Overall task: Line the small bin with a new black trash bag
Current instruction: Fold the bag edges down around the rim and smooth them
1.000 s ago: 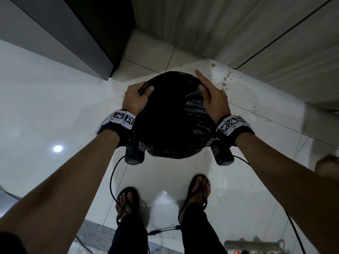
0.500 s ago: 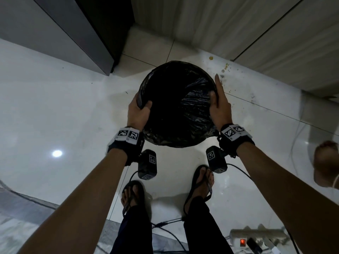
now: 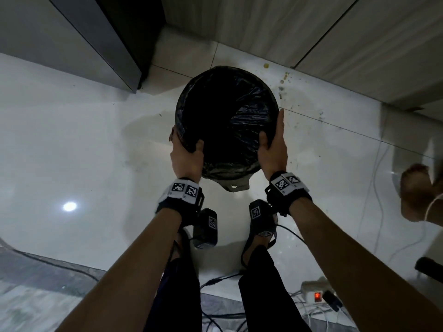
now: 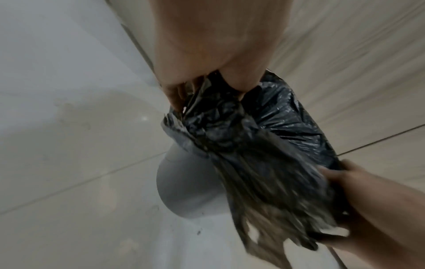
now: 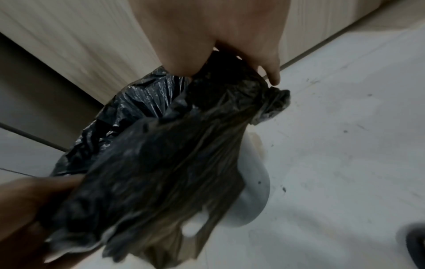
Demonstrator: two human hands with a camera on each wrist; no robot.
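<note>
A small round grey bin (image 4: 184, 183) (image 5: 254, 196) stands on the white floor. A black trash bag (image 3: 227, 121) (image 4: 260, 156) (image 5: 161, 160) lines it and is folded down over its rim. My left hand (image 3: 185, 152) grips the rim's left side through the plastic, thumb inside, fingers outside. On the right side my right hand (image 3: 273, 144) holds the rim, thumb inside and fingers stretched along the outer wall. The bag's skirt hangs loose over the near side.
A dark cabinet (image 3: 100, 44) stands at the back left and pale wood-grain panels (image 3: 323, 37) run behind the bin. Crumbs (image 3: 282, 82) dot the floor beside it. A power strip (image 3: 318, 293) and cables lie near my sandalled feet; another person's foot (image 3: 417, 200) is at the right.
The bin has moved away from me and down toward the floor, with both hands shifted from its top to the near sides of the rim. The bag's opening now shows from above.
</note>
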